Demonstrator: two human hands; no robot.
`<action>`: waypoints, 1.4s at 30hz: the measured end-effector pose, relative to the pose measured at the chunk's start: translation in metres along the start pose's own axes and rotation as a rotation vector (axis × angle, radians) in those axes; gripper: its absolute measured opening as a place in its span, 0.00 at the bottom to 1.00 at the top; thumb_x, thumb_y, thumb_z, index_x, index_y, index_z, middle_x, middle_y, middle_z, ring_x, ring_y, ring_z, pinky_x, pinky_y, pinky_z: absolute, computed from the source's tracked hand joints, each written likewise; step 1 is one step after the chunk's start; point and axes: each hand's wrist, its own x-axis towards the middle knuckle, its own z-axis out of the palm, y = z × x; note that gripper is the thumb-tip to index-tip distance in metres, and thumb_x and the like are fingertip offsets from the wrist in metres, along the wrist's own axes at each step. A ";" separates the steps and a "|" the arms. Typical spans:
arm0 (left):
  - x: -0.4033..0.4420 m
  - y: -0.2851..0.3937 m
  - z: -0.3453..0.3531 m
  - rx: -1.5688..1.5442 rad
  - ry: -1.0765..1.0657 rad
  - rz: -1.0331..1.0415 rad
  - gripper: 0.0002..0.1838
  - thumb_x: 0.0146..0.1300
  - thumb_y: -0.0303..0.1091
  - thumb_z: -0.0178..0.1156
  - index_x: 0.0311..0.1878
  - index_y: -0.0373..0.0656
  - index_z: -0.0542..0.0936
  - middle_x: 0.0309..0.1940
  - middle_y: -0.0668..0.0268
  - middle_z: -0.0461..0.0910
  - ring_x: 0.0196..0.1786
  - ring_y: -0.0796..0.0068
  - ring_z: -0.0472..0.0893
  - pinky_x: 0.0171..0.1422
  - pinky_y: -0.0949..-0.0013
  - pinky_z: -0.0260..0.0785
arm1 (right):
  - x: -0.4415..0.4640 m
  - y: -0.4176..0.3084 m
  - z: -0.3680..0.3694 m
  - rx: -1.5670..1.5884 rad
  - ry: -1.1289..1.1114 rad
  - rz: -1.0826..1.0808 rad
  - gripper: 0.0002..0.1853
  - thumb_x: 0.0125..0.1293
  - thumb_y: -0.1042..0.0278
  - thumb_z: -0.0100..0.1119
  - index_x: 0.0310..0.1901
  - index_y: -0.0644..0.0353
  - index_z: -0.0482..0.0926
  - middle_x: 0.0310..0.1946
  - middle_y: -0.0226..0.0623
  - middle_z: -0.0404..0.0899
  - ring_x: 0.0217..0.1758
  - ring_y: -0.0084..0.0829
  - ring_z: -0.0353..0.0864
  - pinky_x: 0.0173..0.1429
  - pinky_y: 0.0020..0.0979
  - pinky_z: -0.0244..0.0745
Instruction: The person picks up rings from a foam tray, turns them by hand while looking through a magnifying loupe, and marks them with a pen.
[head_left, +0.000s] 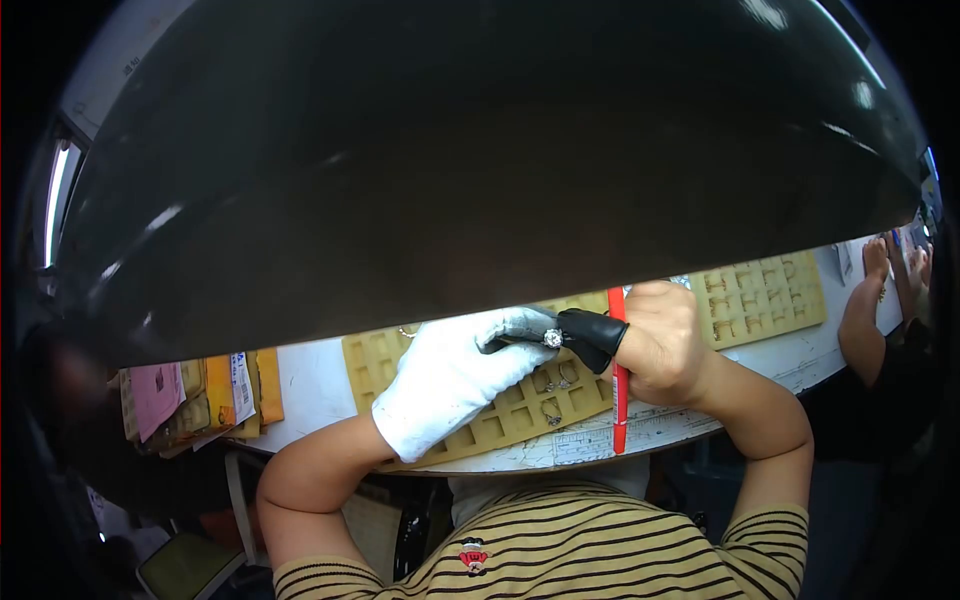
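My left hand (450,370), in a white glove with a grey-smudged finger, pinches a ring with a clear round stone (553,339). From the other side my right hand (655,345) reaches in, black covers (592,335) on its fingertips, meeting the ring. A red pen (620,400) is tucked in the right hand, pointing down towards the table edge. Under both hands lies a yellowish compartment tray (480,432). Several rings, among them one ring (551,411), sit in its compartments. The ring's band is mostly hidden by the fingers.
A large dark, glossy cover (480,180) blocks the upper view. A second yellowish tray (765,300) holding small pieces stands right. Envelopes and papers (215,395) are stacked left. A ruler (590,443) lies by the white table's (305,385) front edge. Another person's arm (862,320) is far right.
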 end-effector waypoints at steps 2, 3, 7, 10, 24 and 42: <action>0.000 -0.001 0.000 -0.010 0.001 -0.002 0.11 0.58 0.30 0.66 0.44 0.39 0.83 0.41 0.62 0.83 0.42 0.72 0.81 0.50 0.70 0.73 | 0.000 0.000 0.000 0.012 0.003 0.009 0.15 0.27 0.69 0.62 0.18 0.55 0.64 0.11 0.30 0.62 0.13 0.32 0.66 0.19 0.31 0.59; 0.000 -0.002 0.001 -0.020 0.002 -0.004 0.11 0.58 0.30 0.66 0.44 0.39 0.83 0.41 0.62 0.83 0.42 0.73 0.81 0.50 0.70 0.73 | 0.001 -0.001 0.000 0.008 0.004 0.007 0.14 0.28 0.70 0.61 0.18 0.55 0.64 0.11 0.30 0.62 0.13 0.32 0.66 0.19 0.31 0.59; 0.001 0.000 0.000 -0.002 0.000 -0.017 0.12 0.58 0.30 0.66 0.44 0.39 0.83 0.40 0.62 0.83 0.42 0.73 0.81 0.49 0.70 0.73 | 0.001 -0.001 0.000 -0.015 -0.008 0.006 0.13 0.30 0.71 0.60 0.18 0.55 0.65 0.11 0.29 0.63 0.13 0.31 0.66 0.19 0.31 0.60; 0.000 0.002 0.000 -0.029 -0.013 -0.049 0.12 0.58 0.30 0.67 0.44 0.38 0.83 0.40 0.63 0.82 0.42 0.74 0.81 0.49 0.71 0.73 | 0.003 -0.003 0.001 -0.020 0.007 0.051 0.11 0.32 0.72 0.60 0.19 0.56 0.67 0.11 0.29 0.63 0.13 0.31 0.66 0.19 0.31 0.60; -0.001 0.002 0.003 0.017 0.019 -0.057 0.13 0.57 0.33 0.69 0.43 0.37 0.82 0.38 0.63 0.80 0.40 0.77 0.80 0.46 0.72 0.73 | 0.006 -0.007 -0.010 -0.018 -0.139 0.036 0.19 0.42 0.74 0.66 0.41 0.65 0.82 0.17 0.30 0.76 0.16 0.26 0.73 0.20 0.27 0.63; -0.001 0.004 -0.003 -0.181 -0.082 -0.164 0.17 0.59 0.34 0.67 0.45 0.30 0.79 0.36 0.59 0.84 0.37 0.77 0.83 0.40 0.74 0.75 | 0.008 -0.011 0.001 0.345 -0.042 0.398 0.10 0.53 0.74 0.69 0.38 0.64 0.82 0.15 0.37 0.77 0.16 0.32 0.78 0.22 0.29 0.71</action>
